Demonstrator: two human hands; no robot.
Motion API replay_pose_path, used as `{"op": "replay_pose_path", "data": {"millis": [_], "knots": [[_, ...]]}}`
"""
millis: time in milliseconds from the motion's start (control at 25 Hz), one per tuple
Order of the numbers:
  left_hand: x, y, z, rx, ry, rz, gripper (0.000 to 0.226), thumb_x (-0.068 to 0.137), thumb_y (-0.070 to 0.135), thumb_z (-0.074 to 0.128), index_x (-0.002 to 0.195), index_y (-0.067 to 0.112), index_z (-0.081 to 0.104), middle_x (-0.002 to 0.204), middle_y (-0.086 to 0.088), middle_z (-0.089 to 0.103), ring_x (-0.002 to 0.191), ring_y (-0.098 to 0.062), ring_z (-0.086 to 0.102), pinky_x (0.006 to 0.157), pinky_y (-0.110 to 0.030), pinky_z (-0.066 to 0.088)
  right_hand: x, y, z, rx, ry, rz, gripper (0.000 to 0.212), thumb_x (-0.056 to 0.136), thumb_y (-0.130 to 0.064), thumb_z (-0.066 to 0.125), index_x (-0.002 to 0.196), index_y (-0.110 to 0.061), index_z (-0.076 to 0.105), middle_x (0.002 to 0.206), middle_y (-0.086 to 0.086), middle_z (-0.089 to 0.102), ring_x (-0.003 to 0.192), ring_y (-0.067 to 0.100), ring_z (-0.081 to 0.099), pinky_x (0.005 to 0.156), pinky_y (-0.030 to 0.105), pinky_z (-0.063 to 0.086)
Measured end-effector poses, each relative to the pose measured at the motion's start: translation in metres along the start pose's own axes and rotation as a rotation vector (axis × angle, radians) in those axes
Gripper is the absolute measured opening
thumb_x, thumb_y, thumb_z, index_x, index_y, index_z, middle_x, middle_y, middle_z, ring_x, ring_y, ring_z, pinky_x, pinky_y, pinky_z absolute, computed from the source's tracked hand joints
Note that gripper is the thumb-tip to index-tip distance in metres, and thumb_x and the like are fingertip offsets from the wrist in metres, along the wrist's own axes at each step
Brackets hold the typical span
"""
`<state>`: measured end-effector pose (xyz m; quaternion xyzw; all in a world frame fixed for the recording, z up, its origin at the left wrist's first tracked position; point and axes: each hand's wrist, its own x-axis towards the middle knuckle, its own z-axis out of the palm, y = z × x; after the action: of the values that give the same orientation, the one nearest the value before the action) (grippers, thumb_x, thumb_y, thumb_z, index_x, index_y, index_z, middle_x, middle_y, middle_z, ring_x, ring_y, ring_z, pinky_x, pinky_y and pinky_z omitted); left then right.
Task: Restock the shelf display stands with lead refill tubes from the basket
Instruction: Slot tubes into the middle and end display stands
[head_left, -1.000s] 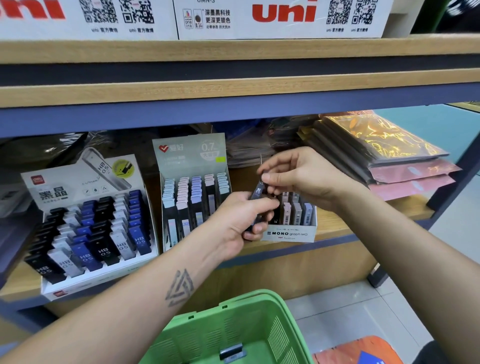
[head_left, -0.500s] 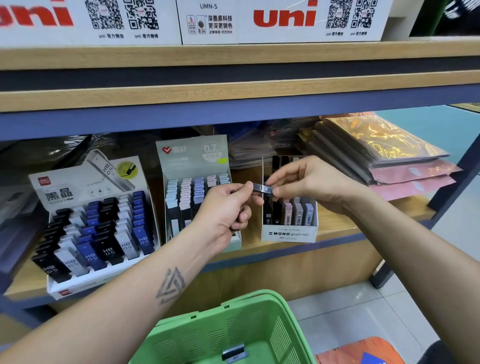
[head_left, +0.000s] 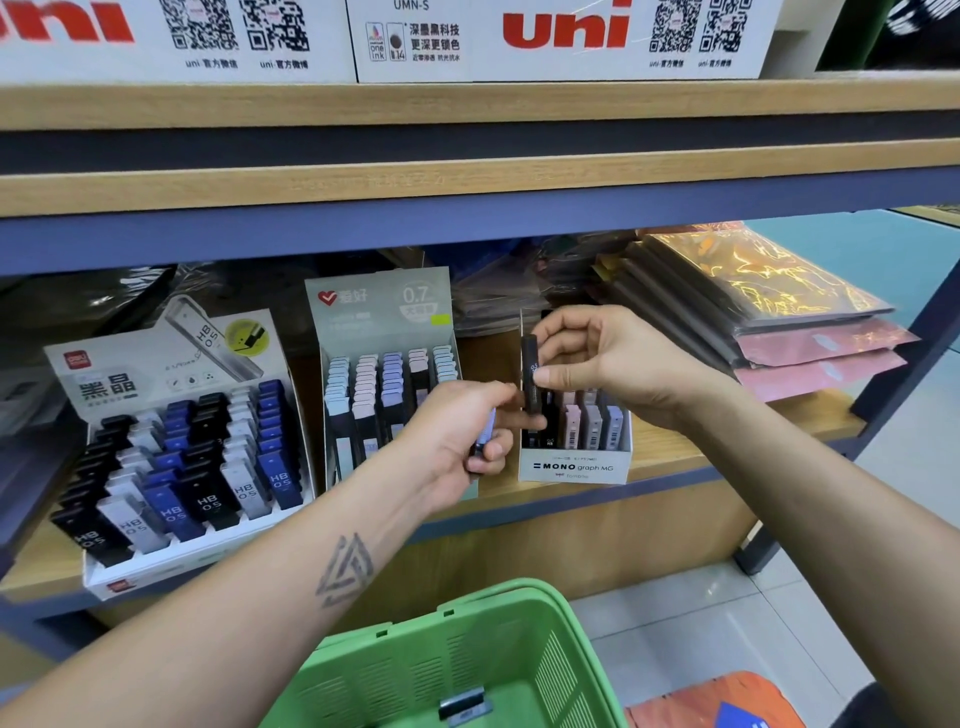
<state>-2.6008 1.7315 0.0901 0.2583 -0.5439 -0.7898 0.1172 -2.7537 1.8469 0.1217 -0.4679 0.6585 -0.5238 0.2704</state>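
My right hand (head_left: 613, 366) pinches a black lead refill tube (head_left: 530, 375) upright, just above the left slots of the white MONO graph display stand (head_left: 574, 464). My left hand (head_left: 457, 431) is curled round a few more tubes, a pale blue one (head_left: 488, 428) showing between its fingers, in front of the grey 0.7 stand (head_left: 382, 312). The green basket (head_left: 467, 654) sits below my arms at the bottom of the view.
A white HB 0.5 stand (head_left: 171, 457) full of black, blue and white tubes is on the shelf's left. Stacked shiny packets (head_left: 769, 312) lie on the right. White uni boxes (head_left: 561, 36) fill the shelf above. A tiled floor lies below right.
My right hand took the black tube from my left hand, turned it upright and moved it over the MONO stand. My left hand dropped slightly, still holding the other tubes.
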Motion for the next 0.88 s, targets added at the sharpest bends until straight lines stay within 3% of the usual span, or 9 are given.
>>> {"op": "replay_pose_path", "data": {"millis": [80, 160, 280, 400, 520, 640, 800, 880], "knots": [[-0.003, -0.001, 0.001, -0.027, -0.047, -0.021, 0.018, 0.102, 0.008, 0.05, 0.109, -0.007, 0.057, 0.1, -0.026, 0.073, 0.038, -0.007, 0.032, 0.033, -0.016, 0.018, 0.0, 0.0, -0.001, 0.048, -0.007, -0.023, 0.03, 0.083, 0.002, 0.076, 0.111, -0.006, 0.066, 0.101, 0.023, 0.073, 0.091, 0.027, 0.071, 0.083, 0.037, 0.055], [-0.003, -0.001, -0.001, -0.087, -0.049, -0.011, 0.015, 0.097, 0.002, 0.057, 0.108, -0.007, 0.061, 0.089, -0.019, 0.072, 0.039, -0.006, 0.034, 0.034, -0.015, 0.02, -0.003, -0.001, -0.001, 0.12, -0.052, -0.031, 0.028, 0.085, 0.005, 0.072, 0.112, -0.002, 0.066, 0.102, 0.022, 0.074, 0.097, 0.031, 0.072, 0.087, 0.038, 0.057], [0.0, -0.003, -0.003, -0.143, 0.004, 0.031, 0.021, 0.092, -0.002, 0.064, 0.11, -0.01, 0.061, 0.08, -0.016, 0.068, 0.039, -0.004, 0.035, 0.033, -0.014, 0.022, -0.005, -0.001, -0.004, 0.095, -0.066, -0.016, 0.031, 0.09, 0.013, 0.061, 0.118, 0.0, 0.066, 0.108, 0.02, 0.074, 0.106, 0.032, 0.071, 0.09, 0.041, 0.058], [0.0, -0.002, -0.001, -0.118, 0.062, 0.091, 0.01, 0.09, -0.002, 0.066, 0.098, -0.008, 0.063, 0.079, -0.018, 0.067, 0.038, -0.005, 0.034, 0.033, -0.015, 0.021, -0.004, -0.002, -0.009, 0.168, -0.023, 0.038, 0.034, 0.091, 0.013, 0.058, 0.122, 0.0, 0.065, 0.111, 0.02, 0.073, 0.106, 0.03, 0.071, 0.089, 0.038, 0.058], [-0.001, -0.003, 0.001, -0.105, 0.079, 0.102, 0.007, 0.091, -0.002, 0.065, 0.095, -0.007, 0.063, 0.078, -0.017, 0.067, 0.037, -0.005, 0.034, 0.033, -0.015, 0.022, -0.001, 0.0, -0.01, 0.139, 0.071, 0.041, 0.025, 0.09, 0.0, 0.069, 0.115, -0.002, 0.069, 0.102, 0.015, 0.076, 0.094, 0.026, 0.073, 0.084, 0.036, 0.06], [-0.001, -0.003, 0.003, -0.105, 0.089, 0.1, 0.006, 0.092, -0.002, 0.065, 0.095, -0.006, 0.063, 0.077, -0.017, 0.067, 0.039, -0.007, 0.035, 0.033, -0.016, 0.022, 0.002, 0.003, -0.013, 0.08, 0.157, 0.055, 0.02, 0.085, 0.0, 0.075, 0.105, -0.002, 0.072, 0.085, 0.009, 0.075, 0.081, 0.023, 0.072, 0.075, 0.03, 0.06], [0.003, 0.001, 0.006, -0.185, 0.099, 0.018, 0.007, 0.093, -0.002, 0.054, 0.1, -0.002, 0.053, 0.071, -0.017, 0.064, 0.044, -0.012, 0.041, 0.035, -0.019, 0.027, 0.009, 0.0, -0.035, -0.061, 0.436, -0.02, 0.022, 0.082, 0.002, 0.079, 0.101, -0.004, 0.07, 0.089, 0.014, 0.075, 0.08, 0.024, 0.075, 0.077, 0.038, 0.062], [0.003, 0.001, 0.007, -0.2, 0.086, -0.019, 0.01, 0.092, -0.002, 0.049, 0.102, -0.002, 0.053, 0.069, -0.017, 0.063, 0.046, -0.013, 0.043, 0.036, -0.019, 0.029, 0.015, -0.004, -0.042, -0.216, 0.548, -0.058, 0.02, 0.082, -0.001, 0.08, 0.098, -0.008, 0.071, 0.093, 0.007, 0.075, 0.082, 0.018, 0.075, 0.08, 0.039, 0.062]]}}
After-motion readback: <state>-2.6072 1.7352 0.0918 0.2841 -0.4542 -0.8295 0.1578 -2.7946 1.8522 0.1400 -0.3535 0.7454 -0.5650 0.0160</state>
